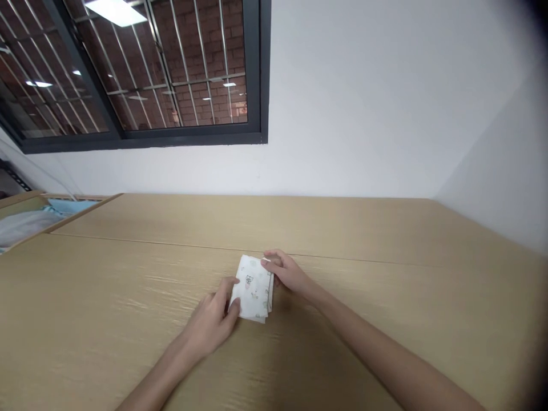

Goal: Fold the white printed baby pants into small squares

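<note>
A small folded white cloth [252, 288] with a faint printed pattern of little figures lies on the wooden surface in front of me. Its layers show along the right and lower edges. My right hand [286, 270] pinches the cloth's upper right corner between thumb and fingers. On the other side, my left hand [216, 319] touches the left edge with thumb and forefinger, which are spread apart; its other fingers are curled and partly hidden.
The wide wooden surface [107, 291] has a seam running across it. At the far left is a wooden-edged open compartment [85, 212] with pale blue and white fabric [32, 225] inside. Behind stand a white wall [342, 114] and a dark-framed barred window [184, 136].
</note>
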`<state>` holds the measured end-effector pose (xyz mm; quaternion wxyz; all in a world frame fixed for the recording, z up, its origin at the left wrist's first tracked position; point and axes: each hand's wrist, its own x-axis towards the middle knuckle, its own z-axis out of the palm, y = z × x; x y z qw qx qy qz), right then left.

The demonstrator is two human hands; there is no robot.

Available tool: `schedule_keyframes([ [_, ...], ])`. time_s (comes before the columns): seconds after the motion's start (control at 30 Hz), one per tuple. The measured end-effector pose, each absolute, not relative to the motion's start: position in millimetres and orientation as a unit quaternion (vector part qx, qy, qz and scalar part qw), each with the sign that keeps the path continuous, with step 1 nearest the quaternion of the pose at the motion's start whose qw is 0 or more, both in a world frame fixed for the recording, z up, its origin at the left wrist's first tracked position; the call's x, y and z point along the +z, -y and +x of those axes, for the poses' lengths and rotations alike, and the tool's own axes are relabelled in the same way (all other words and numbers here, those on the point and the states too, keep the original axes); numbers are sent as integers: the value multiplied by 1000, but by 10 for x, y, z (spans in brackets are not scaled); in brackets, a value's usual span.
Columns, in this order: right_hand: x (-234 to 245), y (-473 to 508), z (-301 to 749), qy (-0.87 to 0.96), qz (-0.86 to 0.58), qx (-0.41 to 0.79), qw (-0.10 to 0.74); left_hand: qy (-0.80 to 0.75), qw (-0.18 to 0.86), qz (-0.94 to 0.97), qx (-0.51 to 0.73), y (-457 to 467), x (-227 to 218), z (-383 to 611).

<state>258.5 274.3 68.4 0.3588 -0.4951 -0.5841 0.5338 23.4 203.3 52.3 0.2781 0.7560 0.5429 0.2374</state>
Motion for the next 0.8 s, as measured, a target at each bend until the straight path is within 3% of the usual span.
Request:
schedule_keyframes([
  [0.17, 529, -2790, 2540, 601, -504, 498, 370, -560, 164, 796, 163, -2062, 518, 220],
  [0.27, 555, -2723, 2501, 671, -519, 368, 382, -518, 94, 825, 205, -2030, 554, 241],
  [0.37, 713, -2535, 2459, 800, -419, 223, 366, -433, 101, 863, 237, -1938, 575, 329],
  [0.43, 828, -2387, 2421, 881, -310, 178, 310, -400, 120, 885, 206, -1865, 539, 415],
  [0.57, 881, -2213, 2336, 939, -176, 201, 216, -362, 57, 917, 159, -1774, 342, 567],
  [0.7, 719, -2265, 2302, 931, -176, 260, 186, -327, -84, 923, 184, -1765, 171, 633],
  [0.8, 599, -2368, 2318, 927, -193, 258, 192, -312, -111, 933, 143, -1755, 163, 657],
])
